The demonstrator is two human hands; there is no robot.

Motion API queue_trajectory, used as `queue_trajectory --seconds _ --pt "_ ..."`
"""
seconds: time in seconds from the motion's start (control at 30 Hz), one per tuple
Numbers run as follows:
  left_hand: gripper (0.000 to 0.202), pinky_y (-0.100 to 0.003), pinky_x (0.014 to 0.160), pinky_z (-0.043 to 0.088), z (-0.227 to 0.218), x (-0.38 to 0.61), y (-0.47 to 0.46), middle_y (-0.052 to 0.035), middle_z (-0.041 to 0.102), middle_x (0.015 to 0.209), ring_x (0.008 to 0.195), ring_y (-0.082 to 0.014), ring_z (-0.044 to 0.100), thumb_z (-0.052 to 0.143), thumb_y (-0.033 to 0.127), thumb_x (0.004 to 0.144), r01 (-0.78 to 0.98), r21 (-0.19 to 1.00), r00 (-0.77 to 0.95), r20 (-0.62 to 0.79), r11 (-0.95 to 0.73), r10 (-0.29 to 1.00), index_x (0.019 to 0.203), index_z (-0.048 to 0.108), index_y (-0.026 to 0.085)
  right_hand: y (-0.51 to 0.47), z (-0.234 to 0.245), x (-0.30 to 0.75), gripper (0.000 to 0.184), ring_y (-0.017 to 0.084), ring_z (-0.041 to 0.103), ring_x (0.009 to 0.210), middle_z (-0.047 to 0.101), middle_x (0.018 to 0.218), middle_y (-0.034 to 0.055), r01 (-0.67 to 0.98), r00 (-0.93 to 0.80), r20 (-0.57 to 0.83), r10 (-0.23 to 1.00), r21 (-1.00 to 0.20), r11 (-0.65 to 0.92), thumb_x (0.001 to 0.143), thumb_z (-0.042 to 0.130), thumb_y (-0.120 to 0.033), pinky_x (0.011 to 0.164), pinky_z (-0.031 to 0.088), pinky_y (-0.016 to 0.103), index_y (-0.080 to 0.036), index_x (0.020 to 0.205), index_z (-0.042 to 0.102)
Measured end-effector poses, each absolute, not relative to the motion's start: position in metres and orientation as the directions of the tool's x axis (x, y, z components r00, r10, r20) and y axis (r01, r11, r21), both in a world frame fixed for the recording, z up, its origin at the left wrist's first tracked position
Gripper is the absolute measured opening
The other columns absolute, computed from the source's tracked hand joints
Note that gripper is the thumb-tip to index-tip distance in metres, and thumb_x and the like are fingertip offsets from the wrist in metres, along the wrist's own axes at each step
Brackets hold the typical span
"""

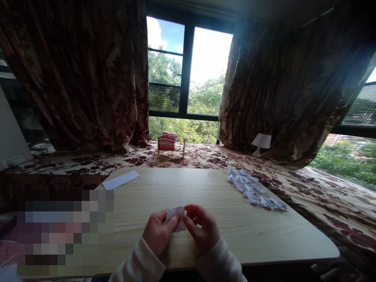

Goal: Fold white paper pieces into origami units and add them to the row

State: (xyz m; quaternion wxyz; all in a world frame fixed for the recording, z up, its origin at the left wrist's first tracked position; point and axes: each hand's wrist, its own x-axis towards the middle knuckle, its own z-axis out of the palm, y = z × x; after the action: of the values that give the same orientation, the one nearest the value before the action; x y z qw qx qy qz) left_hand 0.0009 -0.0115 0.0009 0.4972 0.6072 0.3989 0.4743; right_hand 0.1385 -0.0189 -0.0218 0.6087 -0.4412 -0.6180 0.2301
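Observation:
Both hands meet above the near middle of the wooden table [152, 192]. Between them is a small piece of folded white paper [174, 212], with crease lines on its face. My left hand [160, 231] is closed on its left side, the thumb lying across the front. My right hand [202, 227] pinches the paper's right edge between thumb and fingertips. Several folded white paper pieces [252, 188] lie in a loose cluster on the table's right side. At the far left of the tabletop rests a flat white paper strip [121, 180].
Behind the table runs a ledge with a flowered cover [202, 154]. On it stand a small rack [170, 154] with folded red-and-white cloths [167, 141] and a white-shaded lamp [261, 141]. Dark patterned curtains [96, 78] flank the window [188, 70]. The lower left is blurred by pixels.

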Motion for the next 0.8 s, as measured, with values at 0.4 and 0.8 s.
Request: queue_trajectory --seconds 0.4,0.8 --pt "0.023 -0.023 0.060 0.042 0.0010 0.0016 -0.0121 -0.0035 0.066 0.066 0.064 -0.0163 0.056 0.058 0.030 0.074 0.058 0.972 0.241 0.207 -0.227 0.948 0.076 0.070 0.010 -0.0184 -0.0237 0.1365 0.004 0.010 0.049 0.052 0.055 0.060 -0.0013 0.238 0.077 0.497 0.864 -0.851 0.468 0.069 0.058 -0.018 0.045 0.041 0.019 -0.016 0.073 0.058" --pt "0.020 -0.022 0.057 0.040 0.0017 0.0023 -0.0116 -0.0009 0.063 0.061 0.059 -0.0149 0.053 0.057 0.025 0.071 0.067 0.966 0.224 0.228 -0.248 0.948 0.074 0.070 0.010 -0.0217 -0.0193 0.1352 0.006 0.009 0.048 0.048 0.054 0.057 -0.0026 0.446 0.102 0.642 0.760 -0.713 0.541 0.069 0.054 -0.015 0.043 0.040 0.019 -0.018 0.073 0.057"
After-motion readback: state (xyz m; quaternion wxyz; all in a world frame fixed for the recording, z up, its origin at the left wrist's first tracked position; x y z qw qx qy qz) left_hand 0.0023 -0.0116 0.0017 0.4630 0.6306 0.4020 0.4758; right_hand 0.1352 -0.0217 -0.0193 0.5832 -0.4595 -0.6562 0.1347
